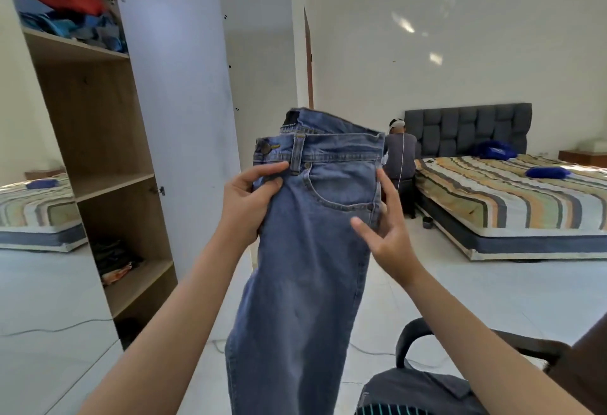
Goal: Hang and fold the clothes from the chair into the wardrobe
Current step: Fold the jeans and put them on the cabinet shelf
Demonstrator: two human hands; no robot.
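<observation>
Jeans: one pair (308,250), held up right of the wardrobe (98,138).
Left grip (251,199): pinched on the waistband.
Right grip (384,227): fingers spread wide, touching the jeans' edge.
Wardrobe shelves: clothes piled on top one (69,20); folded stack lower (115,260).

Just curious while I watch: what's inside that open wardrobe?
In the wardrobe: jumbled red and blue clothes on the top shelf, dark folded items lower down. The middle shelf's back is shadowed.
</observation>
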